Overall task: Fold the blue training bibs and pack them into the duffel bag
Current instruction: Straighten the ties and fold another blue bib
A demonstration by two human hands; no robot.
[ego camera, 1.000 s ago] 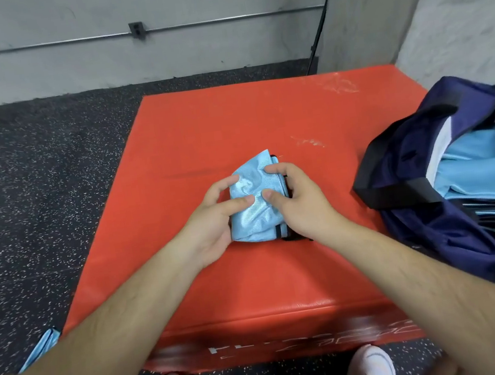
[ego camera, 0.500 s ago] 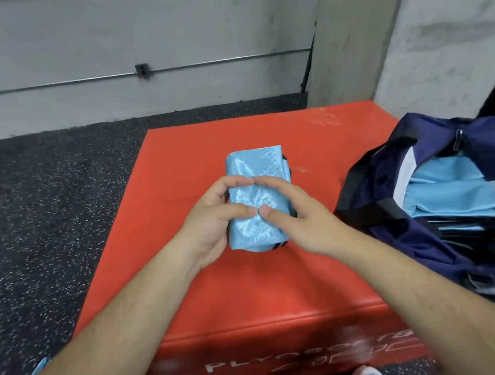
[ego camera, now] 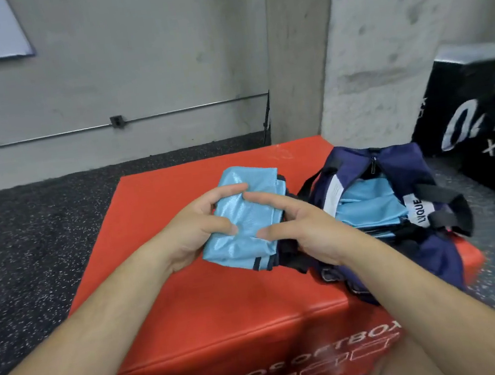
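L hand (ego camera: 195,229) grips the folded blue bib (ego camera: 244,219), thumb on top. R hand (ego camera: 302,230) lies on it w/ straight fingers. Bib is over the red box (ego camera: 223,300), just beside the open bag (ego camera: 401,167) w/ more blue bibs (ego camera: 368,206) inside.

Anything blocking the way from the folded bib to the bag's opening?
Nothing visible does. The folded bib, held by the left hand, is just left of the duffel bag, whose opening gapes unzipped with blue bibs already inside.
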